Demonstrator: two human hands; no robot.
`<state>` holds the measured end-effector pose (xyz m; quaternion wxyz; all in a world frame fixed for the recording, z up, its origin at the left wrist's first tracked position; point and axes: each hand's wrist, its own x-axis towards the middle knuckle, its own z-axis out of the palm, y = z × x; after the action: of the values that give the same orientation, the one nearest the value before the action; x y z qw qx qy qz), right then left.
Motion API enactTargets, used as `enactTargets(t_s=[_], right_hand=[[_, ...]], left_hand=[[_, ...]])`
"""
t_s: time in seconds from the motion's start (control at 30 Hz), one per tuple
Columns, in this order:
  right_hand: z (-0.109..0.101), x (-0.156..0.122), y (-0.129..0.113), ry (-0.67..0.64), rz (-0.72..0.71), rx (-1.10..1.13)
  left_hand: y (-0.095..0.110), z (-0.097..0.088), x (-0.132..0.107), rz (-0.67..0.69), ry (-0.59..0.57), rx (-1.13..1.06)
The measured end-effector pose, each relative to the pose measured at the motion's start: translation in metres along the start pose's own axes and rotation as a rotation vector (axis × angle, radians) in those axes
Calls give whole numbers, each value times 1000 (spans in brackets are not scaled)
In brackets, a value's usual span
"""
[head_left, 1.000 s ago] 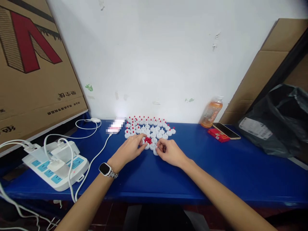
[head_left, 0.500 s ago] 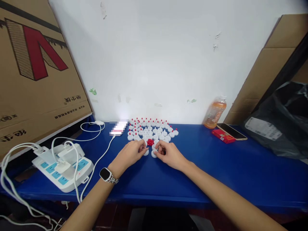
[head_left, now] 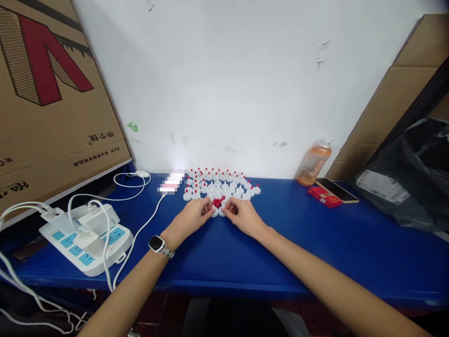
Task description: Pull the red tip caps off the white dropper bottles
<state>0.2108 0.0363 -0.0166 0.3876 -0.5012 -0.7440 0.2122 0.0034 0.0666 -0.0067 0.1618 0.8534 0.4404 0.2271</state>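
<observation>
My left hand (head_left: 194, 215) is closed at the near edge of a cluster of white nozzle caps (head_left: 224, 186). Its thumb and index finger pinch the side of a white round nozzle cap (head_left: 215, 213). Facing it, my right hand (head_left: 244, 215) has its fingertips closed on another white nozzle cap (head_left: 221, 212), partly covered by the fingers. The two caps stand almost side by side. Just beyond them lies a small heap of red tips (head_left: 217, 203). Caps in the back and left rows wear red tips; several in the middle have bare white nozzles.
On the left, a white power strip (head_left: 91, 252) with plugs and looping cables rests on the blue table (head_left: 280, 262). A lit, blurred-out device (head_left: 171, 182) stands by the wall. Rightward are an orange drink bottle (head_left: 315, 164), a red packet (head_left: 325, 196) and a phone (head_left: 338, 191).
Both hands have moved slightly away from me and closer together, and the two near caps have come nearer each other beside the red heap. The view has shifted slightly.
</observation>
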Motion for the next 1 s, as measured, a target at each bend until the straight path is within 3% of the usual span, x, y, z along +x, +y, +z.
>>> enactTargets(t_s=[0.53,0.83,1.0], right_hand=[[1,17,16,41,-8,-1],[-16,3,5,135,-70,-49],[-31,42,9,124,-107,-189]], left_hand=[[5,0,16,14,17,7],[21,-7,-5,-10,48,37],[18,-3,-8,20,45,32]])
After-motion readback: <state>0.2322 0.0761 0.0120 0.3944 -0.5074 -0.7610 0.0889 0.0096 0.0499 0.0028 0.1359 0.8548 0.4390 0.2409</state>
